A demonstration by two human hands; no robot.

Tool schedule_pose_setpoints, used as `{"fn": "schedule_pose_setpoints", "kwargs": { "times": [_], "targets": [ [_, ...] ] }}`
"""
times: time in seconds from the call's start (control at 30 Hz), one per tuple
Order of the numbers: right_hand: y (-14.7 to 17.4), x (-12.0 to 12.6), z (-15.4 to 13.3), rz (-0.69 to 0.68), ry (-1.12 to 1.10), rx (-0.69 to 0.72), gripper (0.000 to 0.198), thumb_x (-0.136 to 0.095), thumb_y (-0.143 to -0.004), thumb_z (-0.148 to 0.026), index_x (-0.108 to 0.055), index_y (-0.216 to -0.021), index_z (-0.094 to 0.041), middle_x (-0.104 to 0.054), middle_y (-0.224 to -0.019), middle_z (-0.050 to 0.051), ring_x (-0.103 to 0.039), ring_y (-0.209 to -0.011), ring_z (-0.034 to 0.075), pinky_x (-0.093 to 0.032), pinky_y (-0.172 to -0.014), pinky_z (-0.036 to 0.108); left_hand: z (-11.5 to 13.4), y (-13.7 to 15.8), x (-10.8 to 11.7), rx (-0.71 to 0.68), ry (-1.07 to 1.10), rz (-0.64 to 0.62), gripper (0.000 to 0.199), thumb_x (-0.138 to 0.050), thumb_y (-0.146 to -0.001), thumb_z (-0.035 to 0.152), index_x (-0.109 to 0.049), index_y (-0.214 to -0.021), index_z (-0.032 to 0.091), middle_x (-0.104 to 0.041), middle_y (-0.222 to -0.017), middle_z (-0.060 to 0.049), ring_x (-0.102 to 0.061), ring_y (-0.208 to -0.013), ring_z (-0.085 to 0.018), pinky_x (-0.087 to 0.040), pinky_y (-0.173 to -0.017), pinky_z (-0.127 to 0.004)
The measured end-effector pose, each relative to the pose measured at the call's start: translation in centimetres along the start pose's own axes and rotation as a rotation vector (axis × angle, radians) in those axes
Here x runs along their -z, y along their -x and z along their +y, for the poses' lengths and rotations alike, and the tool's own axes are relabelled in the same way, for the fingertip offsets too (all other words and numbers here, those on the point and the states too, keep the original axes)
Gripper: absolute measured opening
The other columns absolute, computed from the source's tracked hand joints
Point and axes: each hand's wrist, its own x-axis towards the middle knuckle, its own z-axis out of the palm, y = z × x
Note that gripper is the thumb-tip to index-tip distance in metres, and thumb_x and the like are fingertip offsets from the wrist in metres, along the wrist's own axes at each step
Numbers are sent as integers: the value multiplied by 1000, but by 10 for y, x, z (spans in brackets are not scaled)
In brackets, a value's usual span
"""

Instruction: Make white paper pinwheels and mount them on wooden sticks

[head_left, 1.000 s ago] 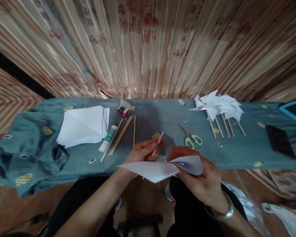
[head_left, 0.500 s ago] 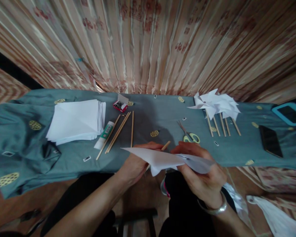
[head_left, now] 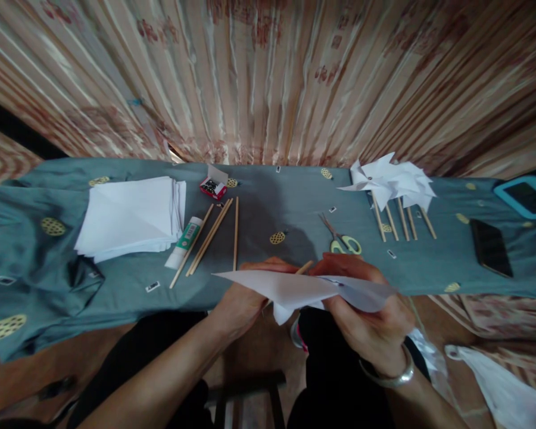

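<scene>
A white paper pinwheel is held edge-on over the table's near edge, a small dark pin mark at its centre. My right hand, with a silver bangle at the wrist, is closed on the pinwheel's right side, thumb below and fingers behind. Behind the paper, my left hand is wrapped round a thin wooden stick. The stick's tip pokes out above the paper towards my right fingers. Most of my left fingers are hidden by the paper. Whether stick and pinwheel are joined, I cannot tell.
On the green cloth lie a paper stack, a glue stick, several wooden sticks, a red box of pins and scissors. Several finished pinwheels, a phone and a blue-framed tablet are to the right.
The view has shifted slightly. Both hands keep their hold, and the stick's tip sits a little further right, closer to my right fingers.
</scene>
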Motion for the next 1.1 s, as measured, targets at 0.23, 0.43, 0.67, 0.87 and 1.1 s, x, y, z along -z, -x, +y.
{"fn": "schedule_pose_setpoints", "kwargs": {
  "times": [0.23, 0.43, 0.67, 0.87, 1.1],
  "targets": [
    [2, 1, 4, -78, -81, 11, 39, -63, -84, -17, -58, -120, -31, -74, -95, 4, -69, -89, 25, -58, -77, 42, 1, 1, 0, -16, 5, 5, 8, -73, -67, 27, -77, -66, 20, -66, -74, -4, -54, -61, -13, -40, -57, -24],
    [4, 1, 5, -69, -103, -9, 40, -67, -81, -14, -60, -117, -30, -73, -95, 4, -69, -89, 23, -56, -81, 40, -2, 0, 2, -35, 38, -5, 15, -78, -62, 35, -78, -71, 23, -68, -75, -6, -57, -65, -17, -43, -59, -27],
    [2, 2, 2, -60, -93, 21, 38, -67, -81, -15, -60, -117, -27, -73, -93, 2, -69, -87, 21, -57, -78, 37, 0, 0, 1, -3, 26, 17, 13, -79, -62, 33, -78, -68, 22, -67, -73, -5, -58, -63, -16, -44, -58, -26],
    [2, 1, 1, -67, -73, 9, 38, -66, -82, -17, -60, -117, -29, -74, -93, 3, -69, -85, 22, -58, -76, 39, -2, -1, 3, -4, 29, 6, 14, -81, -61, 33, -79, -69, 21, -67, -73, -5, -59, -66, -16, -45, -60, -26],
    [3, 2, 1, -38, -29, -7, 35, -68, -81, -18, -63, -114, -28, -75, -92, 3, -71, -81, 21, -60, -72, 35, -5, 1, 7, -34, -18, -29, 9, -75, -70, 28, -80, -75, 23, -67, -78, -4, -59, -68, -15, -44, -62, -25]
  ]
}}
